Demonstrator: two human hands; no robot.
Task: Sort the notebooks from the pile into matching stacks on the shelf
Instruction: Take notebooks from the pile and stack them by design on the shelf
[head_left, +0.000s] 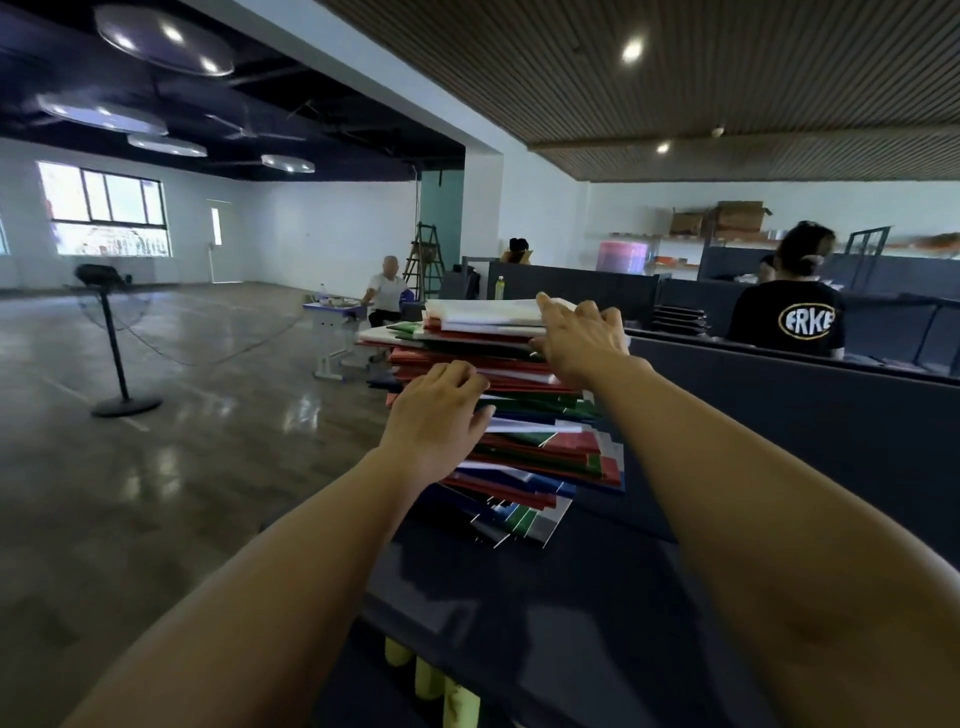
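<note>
A tall, uneven pile of notebooks in red, green, blue and white stands on the dark top of a shelf unit. My left hand rests against the pile's left side about halfway up, fingers curled onto the red and green edges. My right hand reaches the top right of the pile, fingers spread over the white notebooks lying uppermost, thumb at their edge. Whether either hand grips a notebook or only touches is hard to tell.
The polished floor opens out on the left, with a standing fan. A seated person is at a small desk behind the pile. Dark partitions run along the right, where a person in a black shirt sits.
</note>
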